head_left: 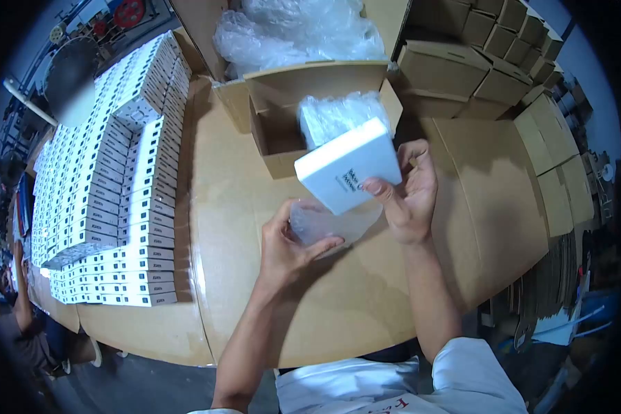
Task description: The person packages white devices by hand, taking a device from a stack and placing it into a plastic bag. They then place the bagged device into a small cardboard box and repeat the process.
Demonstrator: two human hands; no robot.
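Note:
A white box with dark print (348,169) is tilted in my right hand (414,193), the thumb on its printed face and the fingers behind its right edge. Below it, my left hand (286,241) holds a translucent plastic bag (331,224) by its left side. The box's lower edge is at the bag's upper part; whether any of it is inside is unclear. Just behind the hands stands an open cardboard box (279,162) with a bubble-wrapped item (334,114) in its right part.
Stacked white boxes (107,186) fill the left side. A large carton of clear plastic wrap (297,34) stands at the back. Brown cartons (441,72) line the back right and right edge (555,165). Another person's arm (22,290) shows at far left.

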